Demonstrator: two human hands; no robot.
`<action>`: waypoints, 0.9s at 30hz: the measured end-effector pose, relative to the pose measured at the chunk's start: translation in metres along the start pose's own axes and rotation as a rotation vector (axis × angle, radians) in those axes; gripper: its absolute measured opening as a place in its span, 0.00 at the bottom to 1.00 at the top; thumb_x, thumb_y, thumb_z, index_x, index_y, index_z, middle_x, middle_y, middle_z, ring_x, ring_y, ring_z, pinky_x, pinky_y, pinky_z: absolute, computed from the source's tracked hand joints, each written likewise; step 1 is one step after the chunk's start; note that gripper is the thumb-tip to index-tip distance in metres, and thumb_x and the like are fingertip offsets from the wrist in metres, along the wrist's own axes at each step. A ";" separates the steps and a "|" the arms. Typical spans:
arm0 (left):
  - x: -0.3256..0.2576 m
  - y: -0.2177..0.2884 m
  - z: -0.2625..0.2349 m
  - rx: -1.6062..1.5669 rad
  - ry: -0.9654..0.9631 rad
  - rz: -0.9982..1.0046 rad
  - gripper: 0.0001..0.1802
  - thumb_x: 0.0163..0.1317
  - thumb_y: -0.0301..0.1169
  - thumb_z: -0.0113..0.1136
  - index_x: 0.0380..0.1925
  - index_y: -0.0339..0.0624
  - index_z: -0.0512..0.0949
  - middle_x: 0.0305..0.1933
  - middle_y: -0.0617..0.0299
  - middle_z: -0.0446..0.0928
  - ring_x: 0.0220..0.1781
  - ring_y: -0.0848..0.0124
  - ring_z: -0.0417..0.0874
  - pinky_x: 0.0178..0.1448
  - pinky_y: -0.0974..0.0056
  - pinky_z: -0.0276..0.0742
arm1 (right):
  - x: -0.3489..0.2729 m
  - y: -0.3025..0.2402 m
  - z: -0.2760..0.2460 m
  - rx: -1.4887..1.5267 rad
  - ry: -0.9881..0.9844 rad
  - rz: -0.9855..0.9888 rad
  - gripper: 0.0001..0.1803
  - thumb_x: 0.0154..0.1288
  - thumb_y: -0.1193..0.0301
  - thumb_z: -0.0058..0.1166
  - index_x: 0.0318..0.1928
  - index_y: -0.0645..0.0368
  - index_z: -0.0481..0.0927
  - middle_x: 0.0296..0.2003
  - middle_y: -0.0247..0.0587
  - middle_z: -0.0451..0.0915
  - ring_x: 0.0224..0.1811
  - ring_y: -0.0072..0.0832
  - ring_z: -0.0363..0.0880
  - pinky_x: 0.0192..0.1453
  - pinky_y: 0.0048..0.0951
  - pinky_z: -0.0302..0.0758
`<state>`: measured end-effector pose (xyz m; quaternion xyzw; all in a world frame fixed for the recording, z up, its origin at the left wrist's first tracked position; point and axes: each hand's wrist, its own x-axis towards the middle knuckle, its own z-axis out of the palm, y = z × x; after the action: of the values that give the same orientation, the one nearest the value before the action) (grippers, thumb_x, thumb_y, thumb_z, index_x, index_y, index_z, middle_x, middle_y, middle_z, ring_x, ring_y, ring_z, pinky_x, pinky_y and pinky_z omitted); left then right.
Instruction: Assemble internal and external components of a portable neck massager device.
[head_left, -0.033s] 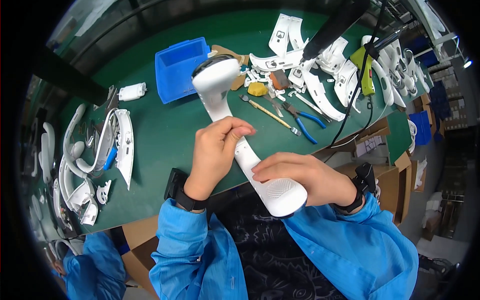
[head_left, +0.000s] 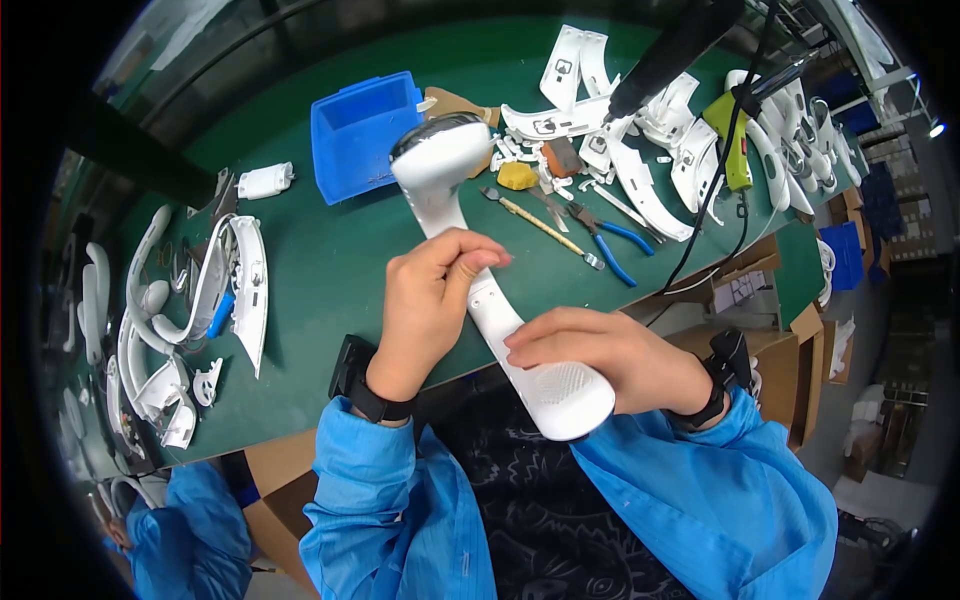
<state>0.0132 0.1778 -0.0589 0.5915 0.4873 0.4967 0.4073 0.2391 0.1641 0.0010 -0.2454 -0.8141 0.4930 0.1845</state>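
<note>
I hold a long white plastic device slanted over the green table. Its rounded head with a dark face points away from me, toward a blue bin. My left hand wraps the middle of the handle, thumb and fingertips pinched on its top side. My right hand grips the near end, beside the dotted white cap that sticks out below it. Both wrists carry black straps, and both sleeves are blue.
Pliers with blue handles, a thin brush and small parts lie past the device. Several white plastic shells and a yellow-green tool fill the back right; more white shells lie left. Cardboard boxes stand right. Another person's blue sleeve shows lower left.
</note>
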 end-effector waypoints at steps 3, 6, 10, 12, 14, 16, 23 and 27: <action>0.002 0.004 -0.008 -0.061 0.004 0.015 0.07 0.75 0.27 0.55 0.40 0.33 0.78 0.38 0.52 0.89 0.42 0.69 0.89 0.47 0.66 0.82 | -0.003 0.006 0.011 -0.085 0.066 -0.067 0.28 0.54 0.78 0.70 0.57 0.53 0.80 0.58 0.39 0.79 0.50 0.42 0.86 0.51 0.38 0.86; 0.005 0.000 -0.008 -0.098 -0.040 -0.008 0.06 0.76 0.27 0.53 0.40 0.35 0.72 0.39 0.50 0.89 0.44 0.68 0.89 0.51 0.66 0.82 | 0.002 0.007 0.017 -0.165 0.099 -0.074 0.27 0.54 0.78 0.69 0.57 0.54 0.80 0.58 0.39 0.78 0.49 0.42 0.86 0.51 0.38 0.85; 0.005 -0.007 0.002 -0.044 -0.089 -0.042 0.05 0.75 0.25 0.55 0.40 0.34 0.73 0.39 0.50 0.89 0.43 0.68 0.90 0.48 0.65 0.83 | 0.005 0.011 0.017 -0.155 0.120 -0.094 0.27 0.54 0.77 0.69 0.57 0.56 0.80 0.57 0.40 0.78 0.49 0.43 0.86 0.50 0.38 0.85; 0.005 -0.008 0.005 0.041 -0.049 0.011 0.04 0.72 0.24 0.59 0.40 0.33 0.75 0.37 0.51 0.89 0.40 0.64 0.92 0.45 0.64 0.85 | 0.008 0.011 0.015 -0.139 0.132 -0.089 0.27 0.54 0.78 0.69 0.57 0.55 0.80 0.57 0.40 0.78 0.49 0.43 0.86 0.51 0.38 0.85; 0.005 -0.012 0.008 0.024 -0.043 -0.015 0.05 0.73 0.23 0.58 0.39 0.33 0.73 0.38 0.50 0.89 0.41 0.70 0.90 0.46 0.66 0.83 | 0.007 0.010 0.013 -0.122 0.142 -0.079 0.28 0.53 0.78 0.69 0.57 0.55 0.80 0.57 0.40 0.78 0.49 0.43 0.86 0.51 0.38 0.85; 0.005 -0.011 0.011 -0.076 0.082 -0.131 0.03 0.69 0.21 0.60 0.37 0.32 0.76 0.37 0.52 0.89 0.40 0.66 0.92 0.46 0.66 0.85 | 0.007 0.009 0.010 -0.052 0.125 -0.050 0.29 0.52 0.80 0.68 0.57 0.53 0.80 0.57 0.39 0.79 0.51 0.44 0.85 0.52 0.39 0.85; 0.006 -0.012 0.008 0.049 0.031 -0.137 0.06 0.74 0.24 0.56 0.40 0.31 0.78 0.39 0.53 0.89 0.42 0.73 0.89 0.46 0.69 0.83 | 0.005 0.010 0.004 -0.006 0.064 0.012 0.33 0.50 0.73 0.76 0.60 0.59 0.80 0.59 0.46 0.81 0.61 0.42 0.81 0.62 0.37 0.81; 0.008 -0.010 0.011 -0.005 0.056 -0.161 0.05 0.72 0.23 0.59 0.37 0.31 0.76 0.38 0.53 0.89 0.40 0.74 0.88 0.45 0.70 0.82 | 0.006 0.006 0.000 -0.030 0.088 0.012 0.32 0.55 0.77 0.67 0.63 0.54 0.75 0.58 0.44 0.78 0.53 0.47 0.83 0.54 0.39 0.83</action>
<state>0.0220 0.1874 -0.0693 0.5355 0.5431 0.4798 0.4337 0.2351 0.1701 -0.0038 -0.2743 -0.8110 0.4705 0.2136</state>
